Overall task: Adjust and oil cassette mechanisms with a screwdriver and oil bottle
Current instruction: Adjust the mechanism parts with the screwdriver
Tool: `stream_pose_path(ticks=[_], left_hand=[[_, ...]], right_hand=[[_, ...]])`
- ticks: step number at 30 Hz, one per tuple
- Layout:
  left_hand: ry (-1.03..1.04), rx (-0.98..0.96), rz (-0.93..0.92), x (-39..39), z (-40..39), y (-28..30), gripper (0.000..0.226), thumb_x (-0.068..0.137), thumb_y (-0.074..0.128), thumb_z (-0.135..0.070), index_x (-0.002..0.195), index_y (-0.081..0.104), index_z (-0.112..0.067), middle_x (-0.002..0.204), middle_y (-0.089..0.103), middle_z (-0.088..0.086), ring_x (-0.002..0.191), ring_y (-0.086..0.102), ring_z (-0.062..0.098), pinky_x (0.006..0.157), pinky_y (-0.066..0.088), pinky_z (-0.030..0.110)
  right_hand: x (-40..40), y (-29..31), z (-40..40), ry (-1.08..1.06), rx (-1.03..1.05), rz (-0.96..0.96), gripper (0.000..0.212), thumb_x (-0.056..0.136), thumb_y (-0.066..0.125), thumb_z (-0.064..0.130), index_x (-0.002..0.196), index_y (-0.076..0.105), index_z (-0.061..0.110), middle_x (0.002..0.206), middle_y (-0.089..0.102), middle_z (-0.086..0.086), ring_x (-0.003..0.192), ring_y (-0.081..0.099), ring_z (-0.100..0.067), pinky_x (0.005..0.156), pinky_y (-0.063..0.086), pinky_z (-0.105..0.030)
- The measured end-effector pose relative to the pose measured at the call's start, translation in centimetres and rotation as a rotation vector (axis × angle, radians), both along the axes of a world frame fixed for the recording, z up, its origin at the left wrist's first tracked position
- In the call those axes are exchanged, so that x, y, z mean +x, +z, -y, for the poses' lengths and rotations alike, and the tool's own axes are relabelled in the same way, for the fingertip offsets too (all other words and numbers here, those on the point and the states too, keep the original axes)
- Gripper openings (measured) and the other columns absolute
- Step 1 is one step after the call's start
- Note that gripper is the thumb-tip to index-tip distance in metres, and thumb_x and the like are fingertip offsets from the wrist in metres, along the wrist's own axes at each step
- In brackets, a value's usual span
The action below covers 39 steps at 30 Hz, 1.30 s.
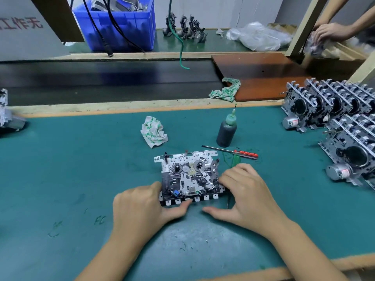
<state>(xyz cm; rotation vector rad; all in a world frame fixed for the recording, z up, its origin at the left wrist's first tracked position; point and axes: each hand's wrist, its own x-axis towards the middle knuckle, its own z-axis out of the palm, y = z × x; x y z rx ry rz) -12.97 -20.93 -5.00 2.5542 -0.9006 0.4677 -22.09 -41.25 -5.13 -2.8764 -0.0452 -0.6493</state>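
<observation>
A metal cassette mechanism [188,175] lies flat on the green mat [81,169], gears facing up. My left hand [142,205] grips its near left corner, thumb along the front edge. My right hand [243,191] rests at its right side, fingers curled against that edge, thumb stretched out on the mat. A dark oil bottle [226,130] with a green nozzle stands upright just behind the mechanism. A red-handled screwdriver [233,152] lies on the mat between bottle and right hand. A green-handled tool [236,160] lies partly hidden behind my right fingers.
A crumpled cloth [154,131] lies behind the mechanism, another cloth [225,91] on the brown board. Stacked mechanisms [334,122] fill the right side. A dark conveyor belt [101,80] runs behind the mat, with a blue bin [119,25] beyond. Another person's hands [328,33] work far right.
</observation>
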Motion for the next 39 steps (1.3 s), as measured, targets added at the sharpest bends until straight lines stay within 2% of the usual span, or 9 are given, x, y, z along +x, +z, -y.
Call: stream_pose_path(ticks=[5,9,14,20,25,31,34,37,39], left_hand=[[-0.101,-0.019,-0.053,0.9,-0.8,-0.3,0.064,0.060,0.048,-0.078,0.047,0.044,-0.015,0.034,0.040,-0.001,0.031,0.046,0.021,0.035,0.029,0.024],[-0.160,-0.011,-0.117,1.0,-1.0,0.1,0.064,0.055,0.048,-0.084,0.055,0.035,-0.021,0.037,0.041,-0.004,0.034,0.048,0.018,0.034,0.037,0.028],[-0.292,-0.018,-0.085,0.7,-1.1,0.1,0.062,0.058,0.054,-0.078,0.054,0.032,-0.020,0.037,0.038,-0.006,0.033,0.043,0.015,0.032,0.036,0.025],[-0.152,-0.009,-0.069,0.2,-0.8,-0.1,0.057,0.060,0.048,-0.078,0.059,0.028,-0.025,0.037,0.041,-0.004,0.034,0.048,0.018,0.036,0.029,0.023],[-0.071,-0.023,-0.061,0.0,-0.4,-0.2,0.054,0.063,0.046,-0.074,0.057,0.029,-0.023,0.035,0.040,-0.001,0.032,0.046,0.022,0.036,0.025,0.024],[-0.011,-0.006,-0.051,-0.2,0.0,-0.1,0.057,0.063,0.046,-0.071,0.048,0.037,-0.017,0.032,0.038,0.002,0.029,0.043,0.024,0.040,0.022,0.020],[-0.106,0.027,-0.053,0.5,-0.5,0.0,0.059,0.064,0.044,-0.072,0.051,0.043,-0.015,0.035,0.043,-0.001,0.032,0.048,0.022,0.036,0.026,0.023],[-0.274,0.057,-0.045,1.2,-1.3,0.2,0.052,0.065,0.047,-0.072,0.060,0.033,-0.022,0.039,0.043,-0.007,0.033,0.045,0.016,0.034,0.031,0.024],[-0.293,0.042,-0.047,1.4,-1.4,0.1,0.048,0.070,0.049,-0.065,0.058,0.037,-0.020,0.039,0.042,-0.007,0.033,0.044,0.018,0.033,0.033,0.024]], right_hand=[[0.1,-0.4,-0.7,-0.047,-0.009,0.076,0.051,0.076,0.056,0.058,0.059,0.057,0.010,0.057,0.050,0.002,0.057,0.049,-0.022,0.073,0.038,-0.029],[-0.1,-0.4,-0.7,-0.072,-0.058,0.076,0.052,0.074,0.051,0.061,0.062,0.057,0.011,0.060,0.054,0.002,0.061,0.053,-0.021,0.075,0.035,-0.028],[-0.1,-0.7,-1.0,-0.169,-0.059,0.108,0.059,0.066,0.054,0.068,0.057,0.058,0.010,0.056,0.055,0.001,0.058,0.054,-0.021,0.071,0.043,-0.031],[0.1,-0.7,-0.6,-0.102,-0.042,0.114,0.055,0.071,0.055,0.063,0.057,0.054,0.010,0.057,0.052,0.000,0.058,0.051,-0.023,0.068,0.035,-0.029],[0.4,-0.4,0.0,-0.023,-0.111,0.129,0.054,0.080,0.053,0.059,0.057,0.054,0.010,0.055,0.051,-0.001,0.056,0.051,-0.023,0.068,0.038,-0.031],[0.3,-0.1,0.3,0.047,-0.065,0.065,0.061,0.073,0.058,0.067,0.060,0.056,0.008,0.057,0.050,0.000,0.058,0.047,-0.022,0.072,0.041,-0.030],[0.3,-0.2,0.0,0.007,-0.058,0.073,0.056,0.077,0.054,0.062,0.058,0.055,0.009,0.056,0.050,-0.001,0.057,0.049,-0.023,0.067,0.037,-0.029],[0.4,-0.2,-0.1,-0.044,-0.085,0.077,0.055,0.079,0.050,0.060,0.057,0.054,0.010,0.055,0.051,-0.001,0.055,0.051,-0.023,0.064,0.034,-0.029],[0.4,-0.3,0.0,-0.042,-0.079,0.072,0.056,0.077,0.050,0.062,0.057,0.055,0.010,0.055,0.051,-0.001,0.056,0.051,-0.023,0.065,0.034,-0.029]])
